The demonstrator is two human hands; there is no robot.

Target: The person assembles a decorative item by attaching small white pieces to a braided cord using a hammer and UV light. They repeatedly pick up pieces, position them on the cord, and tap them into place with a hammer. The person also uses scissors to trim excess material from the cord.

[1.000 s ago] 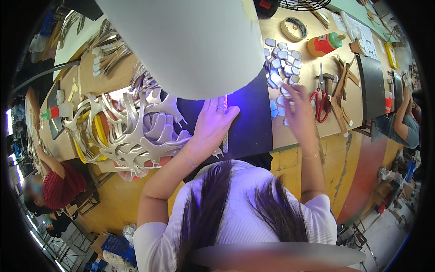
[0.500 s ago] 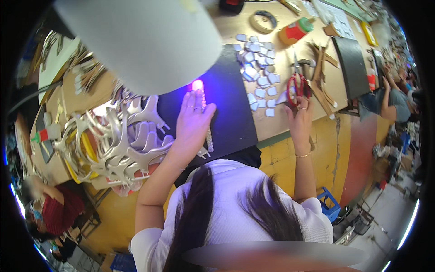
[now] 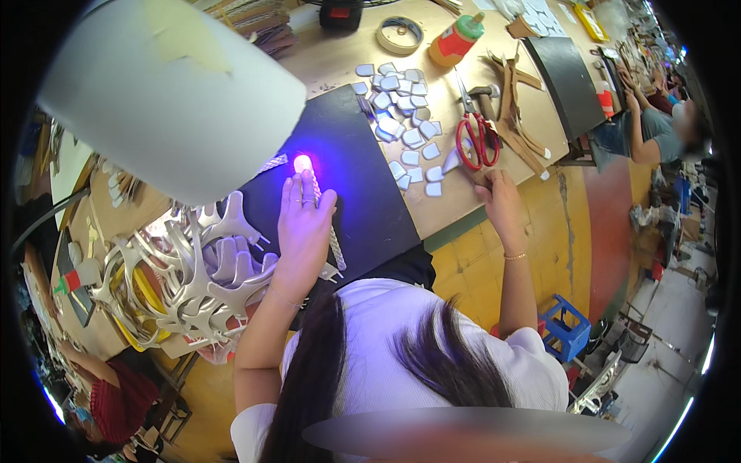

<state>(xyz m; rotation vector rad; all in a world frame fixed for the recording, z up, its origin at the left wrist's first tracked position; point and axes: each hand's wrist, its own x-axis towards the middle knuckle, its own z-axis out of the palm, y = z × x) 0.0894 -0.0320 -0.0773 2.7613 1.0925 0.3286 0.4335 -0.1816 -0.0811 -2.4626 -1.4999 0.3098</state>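
Note:
Under the violet light, my left hand (image 3: 304,230) lies palm down, fingers stretched over a narrow braided strap (image 3: 336,251) on the black mat (image 3: 370,201). The strap's rounded far end (image 3: 302,163) glows pinkish white just beyond my fingertips. At the table's front edge, my right hand (image 3: 503,208) has its fingers curled together, below the red-handled scissors (image 3: 478,140). What it grips, if anything, is hidden. A hammer (image 3: 485,92) lies partly behind the scissors. Pale rounded tabs (image 3: 411,137) are scattered between the mat and the scissors.
A large white lamp-like housing (image 3: 174,100) hangs over the mat's left. Silvery forked straps (image 3: 185,270) are heaped at left. Tape roll (image 3: 400,35), glue bottle (image 3: 455,40) and brown straps (image 3: 511,108) lie farther back. A blue stool (image 3: 565,328) stands on the floor; people sit both sides.
The view has shifted, so the table things appear farther left. My right hand has come away from the scissors' handles toward the table edge. My left hand stays on the strap.

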